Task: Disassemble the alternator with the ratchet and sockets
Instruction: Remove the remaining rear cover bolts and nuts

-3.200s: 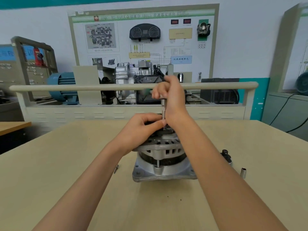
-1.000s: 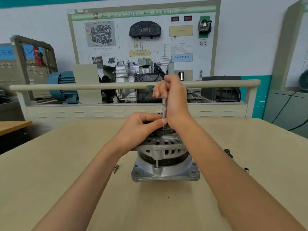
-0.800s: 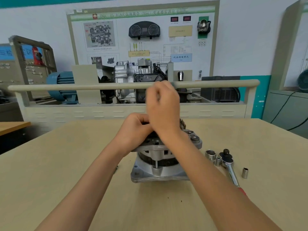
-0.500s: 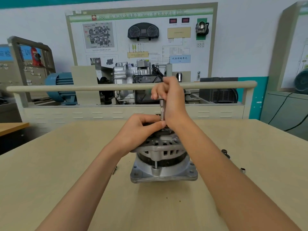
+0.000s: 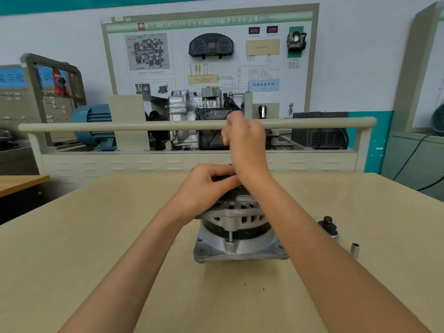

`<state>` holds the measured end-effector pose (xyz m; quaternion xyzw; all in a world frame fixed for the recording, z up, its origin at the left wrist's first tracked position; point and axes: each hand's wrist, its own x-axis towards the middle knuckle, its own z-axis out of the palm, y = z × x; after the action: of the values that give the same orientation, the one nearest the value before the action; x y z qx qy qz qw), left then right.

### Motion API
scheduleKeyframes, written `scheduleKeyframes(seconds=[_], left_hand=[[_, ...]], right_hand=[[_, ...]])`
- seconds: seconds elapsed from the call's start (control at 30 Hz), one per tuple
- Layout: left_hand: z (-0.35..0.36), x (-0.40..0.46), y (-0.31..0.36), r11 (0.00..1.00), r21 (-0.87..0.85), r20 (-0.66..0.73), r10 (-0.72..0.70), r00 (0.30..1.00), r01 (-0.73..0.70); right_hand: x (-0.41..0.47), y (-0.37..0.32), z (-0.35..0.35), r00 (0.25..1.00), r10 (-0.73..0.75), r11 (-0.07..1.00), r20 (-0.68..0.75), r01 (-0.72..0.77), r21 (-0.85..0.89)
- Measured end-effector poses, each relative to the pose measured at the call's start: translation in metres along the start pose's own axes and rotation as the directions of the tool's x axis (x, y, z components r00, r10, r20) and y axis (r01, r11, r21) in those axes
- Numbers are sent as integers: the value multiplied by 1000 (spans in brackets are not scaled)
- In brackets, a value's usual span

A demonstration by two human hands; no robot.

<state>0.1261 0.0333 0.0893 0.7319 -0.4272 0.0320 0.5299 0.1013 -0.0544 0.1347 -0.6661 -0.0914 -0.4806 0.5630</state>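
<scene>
Atop alternator (image 5: pixel 236 227): left hand (image 5: pixel 206 188) (gripping)

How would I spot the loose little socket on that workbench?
Start at the alternator standing mid-table. Look to its right, past the person's right forearm, beyond the black ratchet head. The socket is the small silvery cylinder standing upright, alone on the bare wood.
</scene>
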Motion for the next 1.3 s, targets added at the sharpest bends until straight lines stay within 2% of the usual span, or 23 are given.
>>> scheduleKeyframes(seconds=[0.1,0.17,0.23,0.3,0.33,0.37,0.4,0.47,0.57,0.67,0.7,0.73,0.77,0.8,0.83,0.87,0.93,1.0,1.1,1.17,1.2,1.27,1.3], left_hand=[[0,0,-1,1000,-15,16,5,1000,-5],[-1,1,-3,999,-30,7,12,1000,-12],[-1,1,-4,1000,3,-46,2,999,-1],[-1,3,-7,998,54,-92,-29,995,34],[-1,3,-7,997,67,-97,-39,995,45],[-1,3,-6,997,58,-93,-36,995,42],[-1,2,-5,999,36,-77,-23,997,26],[-1,1,-2,1000,-10,-32,12,999,-12],[-1,2,-3,999,-49,24,26,999,-25],[-2,1,-4,998,-59,30,35,999,-33],[-2,1,-3,998,-55,17,37,999,-36],[-2,1,-3,999,-37,-14,35,999,-35],[-3,2,-4,1000,-8,-50,22,999,-23],[-3,3,-7,1000,26,-76,5,997,-3],[-3,4,-9,999,49,-88,-11,996,15],[-3,4,-8,998,56,-86,-14,996,19],[-4,4,-6,1000,9,-51,1,999,-1],[-4,3,-4,998,-65,8,16,1000,-16],[-2,4,-8,994,-108,15,20,1000,-18],[-2,5,-9,994,-110,-5,15,1000,-15],[-3,5,-9,993,-113,-9,17,1000,-18],[-3,3,-7,995,-94,-44,24,999,-28],[-3,3,-8,998,-65,-70,13,997,-18]], right_hand=[[9,0,-7,970,215,851,114,-244,465],[4,-1,-3,978,201,861,58,-204,466],[-9,6,6,991,-88,996,-102,89,5],[-19,13,14,928,-365,713,-74,228,-663],[-18,13,17,920,-388,624,-58,216,-751],[-15,12,17,927,-370,647,-61,210,-733],[-10,9,15,947,-309,770,-84,197,-606],[0,4,7,993,-73,990,-88,61,-126],[10,2,-8,979,180,897,97,-203,393],[5,3,-8,978,153,848,139,-202,491],[-1,3,-4,996,69,921,58,-86,379],[-9,6,1,997,-75,988,-37,79,132],[-15,10,6,965,-247,946,-86,220,-238],[-20,13,9,927,-367,774,-84,254,-581],[-21,14,12,904,-422,624,-73,231,-746],[-20,15,13,906,-416,593,-83,201,-780],[-11,11,10,945,-305,802,-114,190,-567],[-1,5,2,995,-62,992,-78,53,-114],[12,5,-10,970,226,854,92,-242,461],[11,8,-12,963,250,798,99,-262,542],[6,8,-9,980,196,872,32,-189,452],[-9,12,1,988,-104,994,-119,98,-55],[-16,15,5,953,-275,899,-131,207,-385]])
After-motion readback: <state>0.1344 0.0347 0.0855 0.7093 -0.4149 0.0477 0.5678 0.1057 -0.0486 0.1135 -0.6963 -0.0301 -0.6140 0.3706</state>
